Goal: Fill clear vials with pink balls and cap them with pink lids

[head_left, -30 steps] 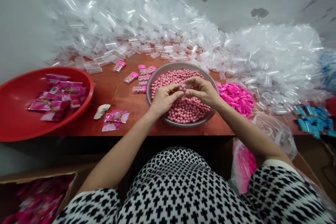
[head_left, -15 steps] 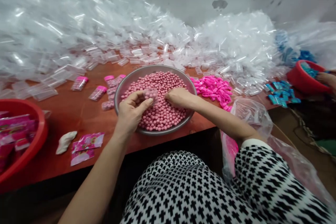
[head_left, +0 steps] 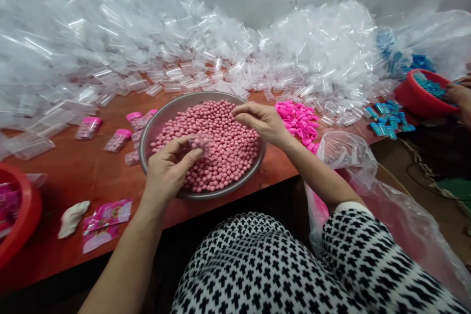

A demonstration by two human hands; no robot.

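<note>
A grey metal bowl (head_left: 146, 171) full of pink balls (head_left: 217, 142) stands on the red-brown table in front of me. Over its left side, my left hand (head_left: 171, 162) grips a small clear plastic container (head_left: 200, 144) between thumb and fingers, with a few pink balls seen in it. My right hand (head_left: 262, 121) is raised over the bowl's right rim, fingers stretched out to the left and nothing visible in them. Just beyond that hand lies a heap of bright pink caps (head_left: 299, 120). Filled containers with pink lids (head_left: 117, 140) lie left of the bowl.
Clear empty containers (head_left: 176, 49) are piled along the wall. A red tub (head_left: 22, 216) of pink packets stands at left, near a whitish lump (head_left: 72, 219) and pink sachets (head_left: 105, 223). At right, another person's hand (head_left: 459, 94) reaches into a red bowl (head_left: 415, 95) beside blue pieces (head_left: 390, 120).
My right hand has lifted out of the pink balls and its fingers have straightened. The view has shifted, so the bowl and table items sit further left. My left hand still grips the container.
</note>
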